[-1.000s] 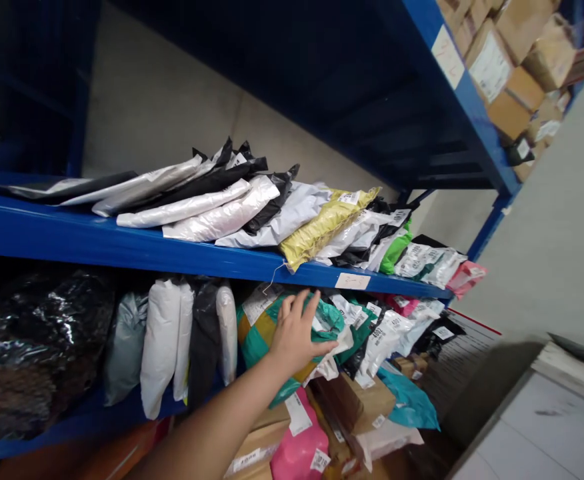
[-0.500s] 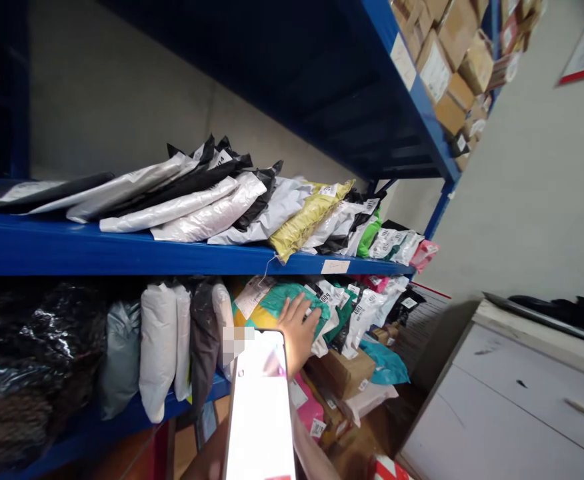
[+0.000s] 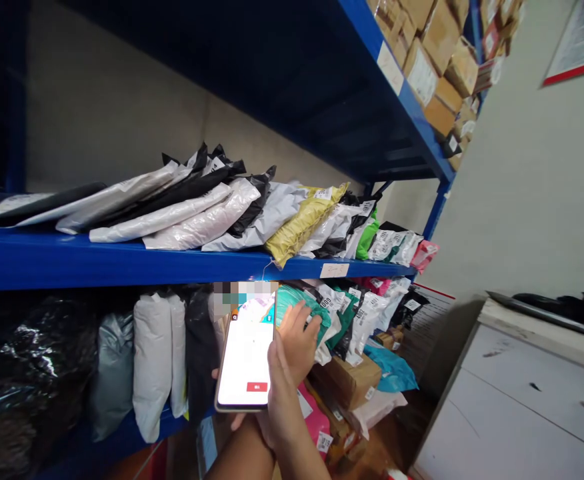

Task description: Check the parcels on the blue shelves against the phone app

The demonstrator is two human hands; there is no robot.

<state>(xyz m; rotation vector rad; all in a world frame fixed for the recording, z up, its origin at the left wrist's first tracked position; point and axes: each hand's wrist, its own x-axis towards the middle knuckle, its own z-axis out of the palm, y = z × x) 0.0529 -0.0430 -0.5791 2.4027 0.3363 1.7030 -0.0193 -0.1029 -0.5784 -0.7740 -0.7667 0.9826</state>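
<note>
One phone (image 3: 245,360) is closest, screen lit and facing up at the camera, with a red button near the bottom end. The right hand (image 3: 281,383) is clamped on it, thumb along one edge and fingertips showing past the other. It's probably light but stiff and a bit slick, with glass you wouldn't want to drop, so I'd hold it by the long edges like this.

The right forearm crosses over the left one. Just beyond the phone, the left hand (image 3: 298,337) is on a teal package (image 3: 288,299) on the lower shelf, fingers a little apart and bent over it. Can't tell if it's actually pinching the plastic or only resting there. That package looks soft and slippery, and no clue what's inside or how heavy it is. I'd go for a big fold of the bag with the whole hand and stay off the label.

Next to it there's a white packet (image 3: 365,320) marked 4002, with a cardboard box (image 3: 355,380) lower down. Above, a yellow package (image 3: 307,223) leans over the blue shelf edge (image 3: 122,263). Off to the side is a pale cabinet (image 3: 512,393), and farthest back, a heap of brown boxes (image 3: 437,73) up high.
</note>
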